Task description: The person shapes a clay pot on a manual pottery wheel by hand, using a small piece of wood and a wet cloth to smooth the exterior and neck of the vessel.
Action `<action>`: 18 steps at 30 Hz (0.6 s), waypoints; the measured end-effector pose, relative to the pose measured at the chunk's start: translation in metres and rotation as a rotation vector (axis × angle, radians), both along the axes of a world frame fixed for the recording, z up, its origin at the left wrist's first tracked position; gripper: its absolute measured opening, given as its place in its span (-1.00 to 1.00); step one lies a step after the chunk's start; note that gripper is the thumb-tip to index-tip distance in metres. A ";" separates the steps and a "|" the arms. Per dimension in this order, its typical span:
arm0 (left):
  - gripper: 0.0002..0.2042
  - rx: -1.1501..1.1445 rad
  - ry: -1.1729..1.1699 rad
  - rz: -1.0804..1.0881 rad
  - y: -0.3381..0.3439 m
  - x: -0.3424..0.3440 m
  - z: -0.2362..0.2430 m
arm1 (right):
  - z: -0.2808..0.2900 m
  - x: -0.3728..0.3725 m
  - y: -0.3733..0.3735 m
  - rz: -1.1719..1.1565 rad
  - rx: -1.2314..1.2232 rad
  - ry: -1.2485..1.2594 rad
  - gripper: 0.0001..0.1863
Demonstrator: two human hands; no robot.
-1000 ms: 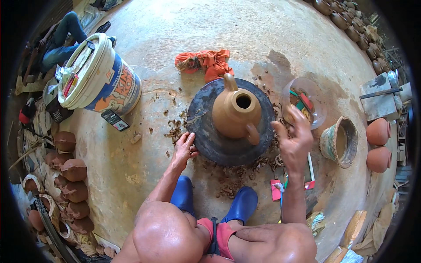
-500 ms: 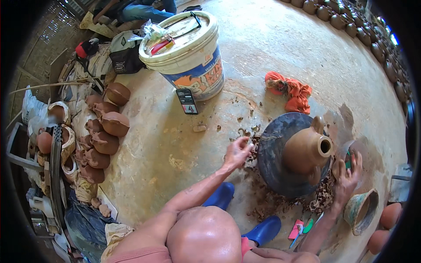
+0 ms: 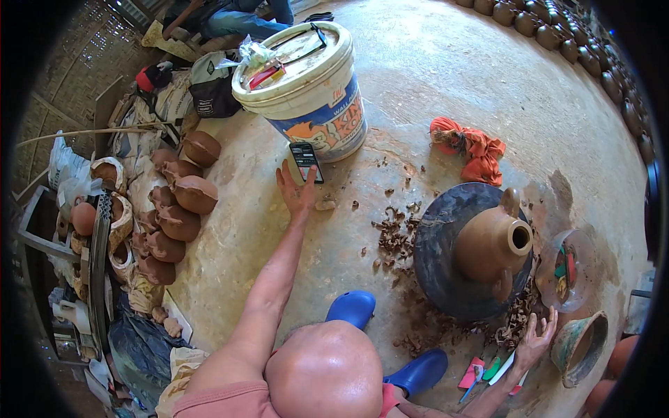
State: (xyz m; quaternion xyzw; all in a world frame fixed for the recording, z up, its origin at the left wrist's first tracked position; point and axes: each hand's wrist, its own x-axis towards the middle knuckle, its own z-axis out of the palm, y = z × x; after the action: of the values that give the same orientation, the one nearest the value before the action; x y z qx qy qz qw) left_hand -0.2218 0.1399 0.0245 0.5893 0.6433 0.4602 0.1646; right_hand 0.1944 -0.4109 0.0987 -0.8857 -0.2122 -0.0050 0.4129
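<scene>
My left hand [image 3: 298, 191] reaches forward with its fingers spread at the lower part of a dark smartphone [image 3: 304, 159], which leans against a large white bucket [image 3: 300, 97]. One fingertip overlaps the lit screen; whether it presses there I cannot tell. My right hand [image 3: 535, 341] is open and holds nothing, palm up, beside a round clay pot [image 3: 563, 352] with a greenish, worn rim. Between my arms a brown clay jug [image 3: 481, 244] with a narrow mouth and handles stands on a dark round turntable [image 3: 437, 254].
Brown clay shavings [image 3: 397, 240] lie around the turntable. A shallow bowl [image 3: 591, 268] holds small coloured tools. Flat pink, green and white tools [image 3: 493, 369] lie by my right forearm. An orange cloth bundle [image 3: 481, 157] sits beyond the turntable. Several clay pots [image 3: 180, 223] line the left.
My left hand has gone from beside the turntable forward and left to the smartphone. My right hand has left the bowl of tools and come back nearer me.
</scene>
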 end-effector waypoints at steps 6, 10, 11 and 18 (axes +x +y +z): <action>0.03 0.006 0.058 -0.032 0.005 0.008 -0.008 | 0.000 -0.005 -0.015 -0.016 -0.037 0.036 -0.39; 0.03 -0.016 0.098 -0.069 0.005 0.016 -0.017 | -0.007 -0.009 -0.022 -0.019 -0.047 0.059 -0.38; 0.03 -0.016 0.103 -0.072 0.006 0.014 -0.019 | -0.007 -0.012 -0.022 -0.022 -0.046 0.064 -0.38; -0.04 0.028 0.198 -0.127 -0.025 0.024 -0.023 | -0.011 -0.023 -0.016 0.035 -0.107 0.087 -0.41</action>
State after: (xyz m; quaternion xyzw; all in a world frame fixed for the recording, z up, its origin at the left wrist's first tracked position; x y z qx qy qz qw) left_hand -0.1982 0.1150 0.0018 0.6738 0.6112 0.3974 0.1207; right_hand 0.1717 -0.4269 0.0875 -0.9020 -0.2093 0.0521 0.3739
